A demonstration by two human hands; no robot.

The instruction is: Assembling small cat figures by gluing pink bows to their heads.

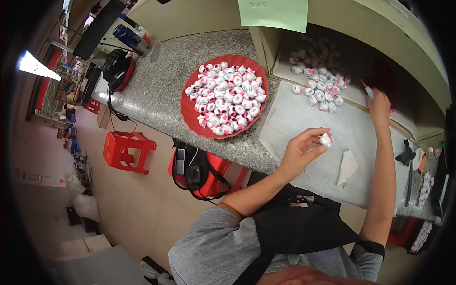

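My left hand (300, 151) pinches a small white piece with pink spots (326, 139), shaped like a little figurine head, between thumb and fingers above the white sheet (289, 118). Farther off at the right, under the shelf, my right hand (379, 108) grips a slim whitish tool with a thin orange tip (368, 90); its exact kind is unclear. Between the hands and the shelf's back lies a loose pile of similar white pieces (321, 85). To the left stands a scalloped red bowl (186, 110), heaped with many more of them.
A crumpled white tissue (347, 168) lies on the sheet. Small tools (420, 159) and a black scrap (405, 153) are at the right. A blue bottle (128, 38) stands on the far granite counter (166, 71). Red stools (128, 148) stand on the floor, one bearing a black bag (197, 173).
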